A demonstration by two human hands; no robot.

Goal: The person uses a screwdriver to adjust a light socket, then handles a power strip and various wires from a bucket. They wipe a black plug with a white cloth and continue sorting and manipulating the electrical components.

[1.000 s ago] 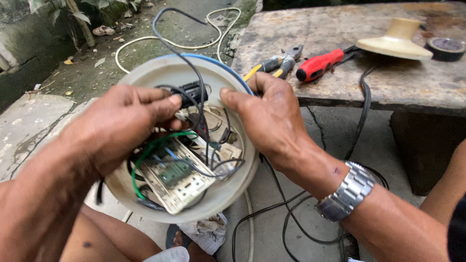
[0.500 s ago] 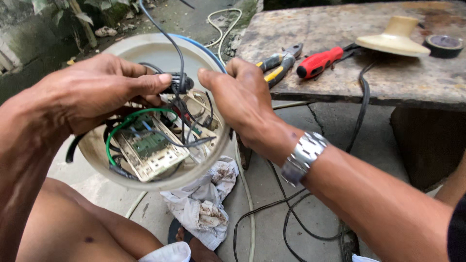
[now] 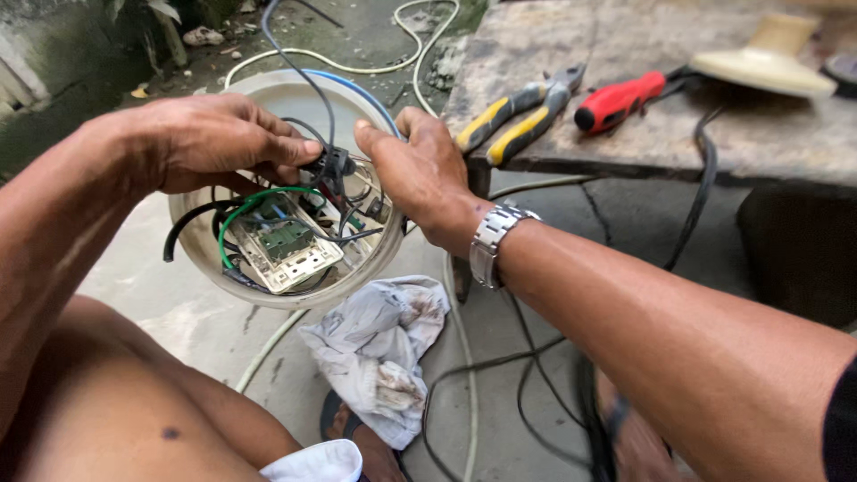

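Round cream housing (image 3: 268,98) between both hands, wiring exposed. Left hand (image 3: 210,143) pinching small black component (image 3: 332,162). Right hand (image 3: 420,170) gripping housing's rim.

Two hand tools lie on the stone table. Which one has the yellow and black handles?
The pliers, lying nearer the right hand. The screwdriver beside them has a red handle instead.

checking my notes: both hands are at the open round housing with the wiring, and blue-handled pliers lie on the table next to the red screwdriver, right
Not quite. The head view shows the pliers have yellow-and-black handles, not blue. The rest holds: the left hand and right hand are at the open round housing with its wiring, and the pliers lie on the table next to the red screwdriver.
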